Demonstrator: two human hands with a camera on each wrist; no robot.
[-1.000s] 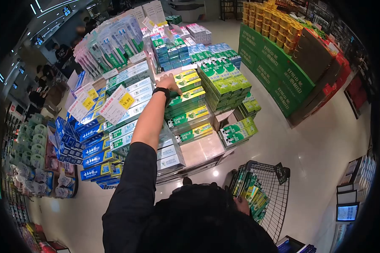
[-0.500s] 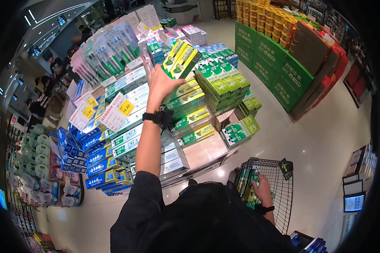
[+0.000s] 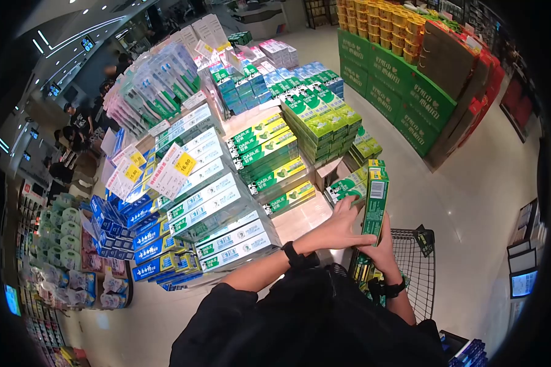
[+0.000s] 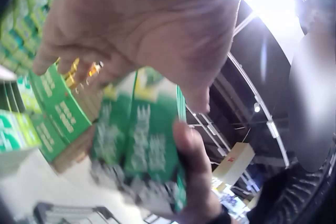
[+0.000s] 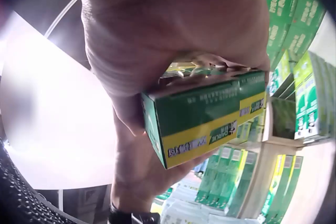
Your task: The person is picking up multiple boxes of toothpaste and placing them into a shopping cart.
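You are holding a toothpaste box [image 3: 375,199] upright in front of your chest, directly above the shopping cart [image 3: 417,273]. Your right hand [image 3: 382,244] is gripping its lower end, fingers and thumb curled round it. Your left hand [image 3: 341,225] is lying against its side with the fingers stretched out, pressing rather than clasping. In the right wrist view the box [image 5: 207,116] is showing a green face over a yellow band printed "DARLIE"; in the left wrist view it [image 4: 142,140] is blurred beyond your palm.

The cart's wire wall is standing just under your hands, and more green boxes are lying inside it. To your right the pale floor [image 3: 471,183] is running open between the cart and the far stands. To your left the corner of the display table [image 3: 300,220] is jutting close to the cart, so room is tight on that side.

Farther off, stacked green and yellow boxes [image 3: 269,153] marked "DARLIE" are rising in steps on the table. Left of them a tilted price tag [image 3: 185,164] is reading "16.80". Below it, blue boxes [image 3: 141,235] are carrying writing too small to read. Behind, toothbrush packs [image 3: 159,76] are leaning in rows, and a green pallet display [image 3: 404,92] is closing the aisle's far right edge.
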